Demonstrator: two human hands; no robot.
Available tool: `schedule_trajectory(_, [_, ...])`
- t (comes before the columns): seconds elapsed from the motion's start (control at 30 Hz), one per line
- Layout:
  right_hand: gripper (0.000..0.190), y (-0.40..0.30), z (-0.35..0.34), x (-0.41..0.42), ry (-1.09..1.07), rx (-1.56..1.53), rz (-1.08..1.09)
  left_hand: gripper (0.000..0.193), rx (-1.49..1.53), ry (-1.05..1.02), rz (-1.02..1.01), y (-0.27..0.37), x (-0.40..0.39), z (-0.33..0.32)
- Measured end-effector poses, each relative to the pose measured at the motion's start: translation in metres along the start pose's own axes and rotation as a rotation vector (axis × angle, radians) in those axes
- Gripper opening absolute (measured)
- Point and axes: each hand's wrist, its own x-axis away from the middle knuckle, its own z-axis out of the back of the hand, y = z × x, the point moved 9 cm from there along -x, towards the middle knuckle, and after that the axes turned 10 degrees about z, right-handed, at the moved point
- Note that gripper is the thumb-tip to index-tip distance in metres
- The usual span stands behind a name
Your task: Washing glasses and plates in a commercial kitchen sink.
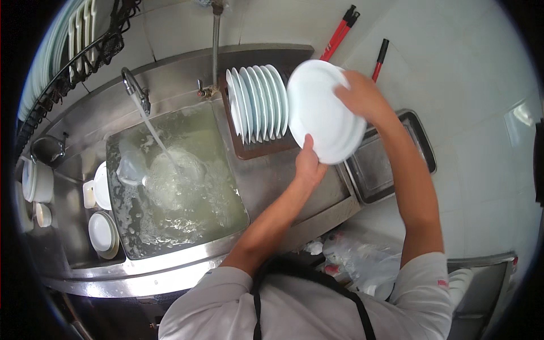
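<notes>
A white plate [321, 114] is tilted up in front of me, to the right of the draining rack. At its lower rim my left hand [311, 163] grips it, thumb over the face. My right hand [361, 95] is on the upper right rim with its fingers over the face, partly blurred. Doubled edges along the right side leave unclear whether a second plate is behind it. Beside it, several white plates [257, 104] stand on edge in a row on a brown tray [250, 154].
Water runs from a faucet [135, 89] into the full sink [212, 170], where a translucent plastic jug [131, 168] floats. More dishes [102, 231] sit in the left basin. A metal tray [374, 165] lies at right, below red-handled tools [340, 34]. A wire rack [91, 51] with plates hangs upper left.
</notes>
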Motion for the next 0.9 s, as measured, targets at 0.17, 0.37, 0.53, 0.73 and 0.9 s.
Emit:
schedule_trajectory(0.17, [0.041,0.054,0.058,0.120,0.409,-0.480,-0.205,0.052,-0.386,-0.120,-0.120,0.004,0.036,-0.057])
schedule_trajectory(0.37, [0.039,0.075,0.086,0.144,0.569,-0.742,-0.167,0.059,-0.428,-0.388,0.072,0.016,0.005,-0.125])
schedule_trajectory(0.53, [0.036,0.095,0.064,0.111,0.585,-0.716,-0.208,0.059,-0.410,-0.156,-0.122,0.020,-0.011,-0.073])
schedule_trajectory(0.73, [0.030,0.083,0.027,0.085,0.470,-0.620,-0.092,0.053,-0.316,0.002,-0.229,0.034,-0.013,-0.018])
schedule_trajectory(0.9, [0.034,0.091,0.014,0.091,0.437,-0.755,-0.108,0.050,-0.289,-0.035,-0.284,0.044,0.002,-0.018])
